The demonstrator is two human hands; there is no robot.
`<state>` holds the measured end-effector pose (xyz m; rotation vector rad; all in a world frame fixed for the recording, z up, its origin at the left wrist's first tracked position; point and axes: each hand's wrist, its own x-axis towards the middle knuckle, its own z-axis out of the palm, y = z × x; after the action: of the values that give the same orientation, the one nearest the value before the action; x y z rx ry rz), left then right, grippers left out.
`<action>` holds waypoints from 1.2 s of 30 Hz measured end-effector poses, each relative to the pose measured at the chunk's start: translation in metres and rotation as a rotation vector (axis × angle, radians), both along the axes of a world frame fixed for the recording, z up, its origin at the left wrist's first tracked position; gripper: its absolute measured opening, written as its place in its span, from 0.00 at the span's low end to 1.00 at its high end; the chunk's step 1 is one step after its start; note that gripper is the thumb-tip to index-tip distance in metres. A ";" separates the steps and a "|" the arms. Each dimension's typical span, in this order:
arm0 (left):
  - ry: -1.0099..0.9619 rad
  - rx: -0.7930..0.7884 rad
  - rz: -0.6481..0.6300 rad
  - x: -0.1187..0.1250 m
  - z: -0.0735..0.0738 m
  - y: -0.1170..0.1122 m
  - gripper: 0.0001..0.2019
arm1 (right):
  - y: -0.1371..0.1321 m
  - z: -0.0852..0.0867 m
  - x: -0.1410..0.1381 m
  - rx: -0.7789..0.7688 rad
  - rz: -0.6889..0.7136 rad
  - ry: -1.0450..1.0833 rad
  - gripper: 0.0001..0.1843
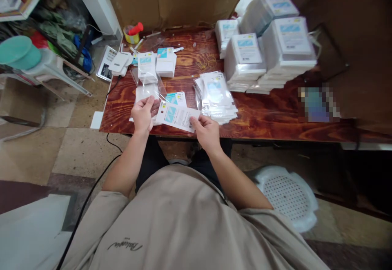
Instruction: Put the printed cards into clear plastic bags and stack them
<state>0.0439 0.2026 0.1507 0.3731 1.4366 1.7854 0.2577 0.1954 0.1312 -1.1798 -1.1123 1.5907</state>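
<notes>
My right hand [206,130] pinches a white printed card [176,117] with a light-blue picture and a hang hole by its right end. The card's left end reaches close to the fingers of my left hand [143,112]. My left hand is closed, thumb against fingers, at the edge of a clear plastic bag [161,90]; its fingertips are partly hidden. More blue-and-white cards [180,98] lie just behind the held card. Beyond my left hand are a translucent stack of bags [145,92] and a pile of cards [147,68].
Bagged cards lie in a loose pile [216,96] right of my hands. Tall stacks of bagged cards [292,41] stand at the back right. A block of cards [166,63], a yellow tape roll [131,37] and a white device [120,63] sit at the back left. A stool [288,196] stands at right.
</notes>
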 end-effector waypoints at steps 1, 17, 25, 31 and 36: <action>-0.005 0.002 -0.002 0.005 0.001 -0.002 0.18 | 0.001 -0.003 -0.004 0.023 -0.053 0.007 0.27; -0.043 0.075 -0.237 0.029 0.014 -0.031 0.25 | -0.002 -0.021 -0.006 0.335 0.119 -0.022 0.24; 0.064 -0.019 -0.409 0.049 0.002 -0.052 0.26 | 0.002 -0.008 -0.029 0.312 -0.038 -0.139 0.25; 0.505 -0.265 -0.501 0.014 0.009 -0.039 0.24 | 0.048 0.000 0.002 0.243 -0.018 -0.148 0.22; 1.234 -0.613 -0.041 -0.051 -0.004 -0.010 0.23 | 0.117 -0.011 0.057 0.406 -0.373 -0.750 0.16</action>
<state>-0.0072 0.1924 0.1470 1.2660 2.6410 0.8960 0.3147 0.3122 0.1205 -1.6222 -1.4745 0.5864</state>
